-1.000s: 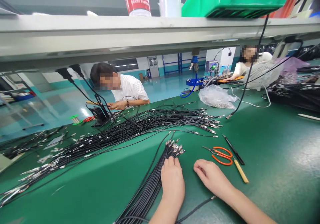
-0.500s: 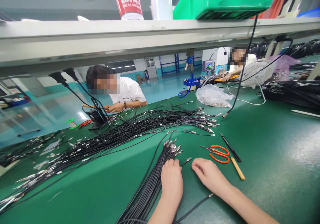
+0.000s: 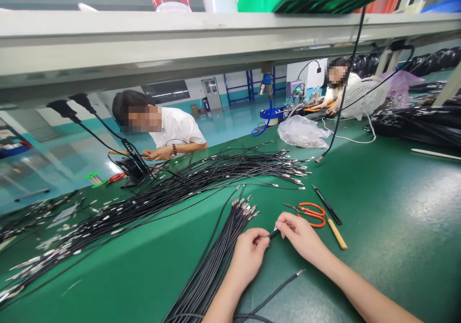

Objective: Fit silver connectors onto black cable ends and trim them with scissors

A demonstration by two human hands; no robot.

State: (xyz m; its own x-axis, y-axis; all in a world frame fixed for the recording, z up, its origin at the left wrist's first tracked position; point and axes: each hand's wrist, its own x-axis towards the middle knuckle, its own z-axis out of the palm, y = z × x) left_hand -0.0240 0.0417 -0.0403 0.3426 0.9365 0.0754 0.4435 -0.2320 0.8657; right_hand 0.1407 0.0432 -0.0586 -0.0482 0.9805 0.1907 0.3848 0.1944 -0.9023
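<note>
Between my two hands runs the end of a black cable (image 3: 272, 233) with a small metal connector at its tip. My left hand (image 3: 249, 255) pinches the cable just behind the end. The fingertips of my right hand (image 3: 294, 231) are closed on the metal connector (image 3: 276, 227). Beside my left hand lies a bundle of black cables (image 3: 219, 246), their metal ends pointing away from me. Another single cable (image 3: 279, 288) rests on the table below my hands. Orange-handled scissors (image 3: 312, 209) lie just beyond my right hand, partly hidden by it.
A wooden-handled tool (image 3: 337, 234) and a black pen-like tool (image 3: 326, 204) lie right of the scissors. Across the green table (image 3: 144, 260) stretches a larger cable pile (image 3: 187, 183). A plastic bag (image 3: 302, 131), a fan (image 3: 365, 97) and a hanging cord (image 3: 345, 92) are behind. A shelf (image 3: 216, 37) crosses overhead; co-workers sit opposite.
My left hand has turned from lying over the bundle to pinching one cable. My right hand has come in to its connector. The view has shifted slightly.
</note>
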